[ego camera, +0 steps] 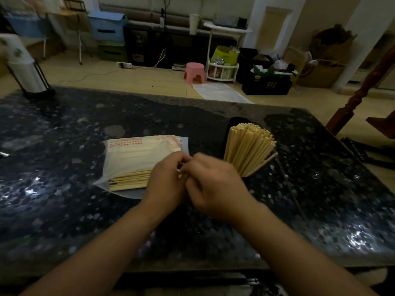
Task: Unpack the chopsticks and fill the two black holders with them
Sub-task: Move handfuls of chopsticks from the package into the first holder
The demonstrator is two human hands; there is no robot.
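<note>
While both hands met over the packet's open end, the sticks waited to be drawn out.
From the left, the packet (136, 159) lay flat on the table (64, 146), chopsticks (130, 178) showing at its near edge; the left hand (164, 180) and right hand (213, 184) curled together, seemingly pinching something small, though blur hid what. Light, stiff and smooth, the sticks looked best gripped mid-bundle. Right of them a holder (235, 124) stood packed full, crowding the reach.
</note>
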